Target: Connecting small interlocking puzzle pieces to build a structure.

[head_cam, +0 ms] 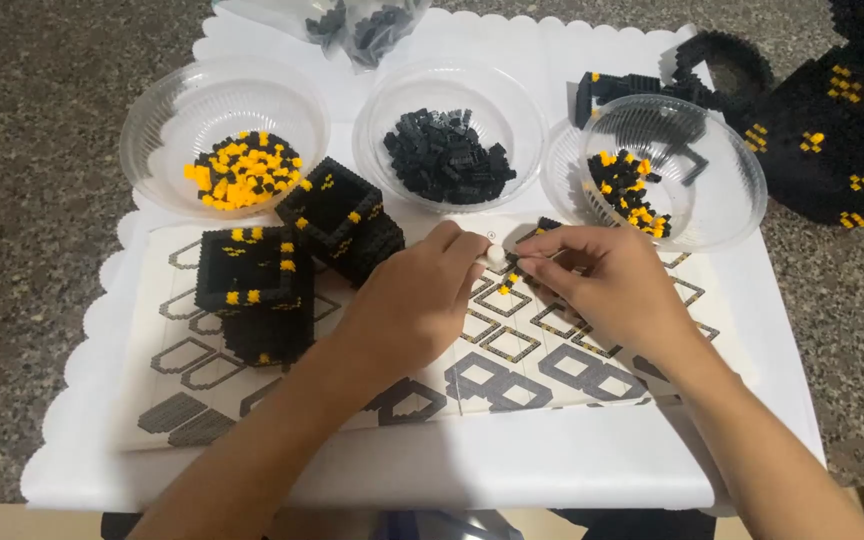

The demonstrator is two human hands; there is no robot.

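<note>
My left hand [414,300] is closed around a small white tool [494,254] whose rounded tip shows between the two hands. My right hand [607,285] pinches a small black-and-yellow piece of tiny bricks [512,272] right against that tip. Both hands hover over a printed instruction sheet [512,345] with grey outlined shapes. Two hollow black block towers with yellow dots, one [252,290] to the left and one [344,215] behind it, stand on the sheet beside my left hand.
Three clear bowls stand at the back: yellow and black bricks [242,168], black bricks [449,155], mixed bricks [632,190]. A large black built part with yellow spots [832,130] lies far right. A plastic bag of bricks [362,25] sits at the top. A white scalloped mat [452,465] covers the stone surface.
</note>
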